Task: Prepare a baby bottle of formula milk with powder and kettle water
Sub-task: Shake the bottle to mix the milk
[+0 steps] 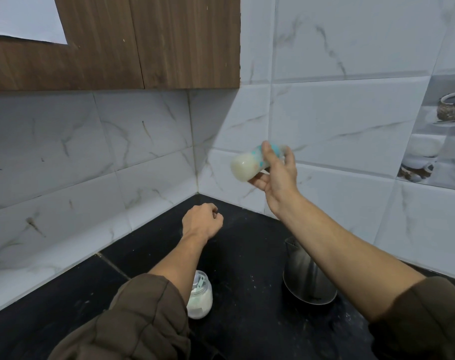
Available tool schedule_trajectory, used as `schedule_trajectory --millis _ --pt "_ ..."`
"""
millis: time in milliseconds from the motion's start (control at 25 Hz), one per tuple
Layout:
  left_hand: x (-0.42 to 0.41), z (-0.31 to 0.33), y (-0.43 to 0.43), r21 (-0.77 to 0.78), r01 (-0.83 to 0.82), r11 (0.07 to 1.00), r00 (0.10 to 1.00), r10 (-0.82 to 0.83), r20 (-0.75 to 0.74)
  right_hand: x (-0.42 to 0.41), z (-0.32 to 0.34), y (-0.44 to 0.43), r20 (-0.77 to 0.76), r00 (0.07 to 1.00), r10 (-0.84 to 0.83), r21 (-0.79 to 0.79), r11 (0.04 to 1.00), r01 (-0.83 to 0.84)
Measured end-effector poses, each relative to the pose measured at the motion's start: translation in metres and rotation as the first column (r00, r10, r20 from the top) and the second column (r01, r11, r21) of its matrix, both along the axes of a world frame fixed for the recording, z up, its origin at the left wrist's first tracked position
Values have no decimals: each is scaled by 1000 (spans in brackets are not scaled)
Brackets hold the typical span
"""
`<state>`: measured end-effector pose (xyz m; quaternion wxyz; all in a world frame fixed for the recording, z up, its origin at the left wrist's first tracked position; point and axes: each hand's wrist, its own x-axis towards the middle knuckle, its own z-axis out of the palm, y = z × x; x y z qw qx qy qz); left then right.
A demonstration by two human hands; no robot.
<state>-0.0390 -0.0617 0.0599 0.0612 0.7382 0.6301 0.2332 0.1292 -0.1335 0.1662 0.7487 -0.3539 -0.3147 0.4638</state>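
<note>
My right hand (277,175) holds the baby bottle (247,165) high above the counter, in front of the tiled wall. The bottle lies tilted almost sideways, its base toward the left, and it is blurred. It holds pale milky liquid and has teal markings near the cap end. My left hand (201,222) is a closed fist with nothing in it, hovering low over the black counter (247,255). A glass jar of white powder (201,300) with a scoop inside stands open under my left forearm. The steel kettle (305,279) stands under my right forearm.
White marble-look tiles cover both walls that meet in the corner (195,165). A wooden wall cabinet (143,48) hangs above on the left. The counter shows specks of spilled powder.
</note>
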Motion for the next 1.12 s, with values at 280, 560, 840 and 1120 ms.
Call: schedule_trajectory --millis 280,560,840,1120 --pt "2 1 3 -17 7 1000 1000 -7 -5 -4 -7 -10 383 908 172 -17 984 -180" --pt "7 2 2 -4 18 1000 1000 -18 2 -3 4 -3 254 961 109 -16 994 -108" --pt "5 1 1 1 10 1000 1000 -10 -9 1 9 4 -105 993 -48 -25 999 45" --pt "4 4 4 6 12 1000 1000 -12 -18 -9 0 -1 223 971 88 -93 993 -69"
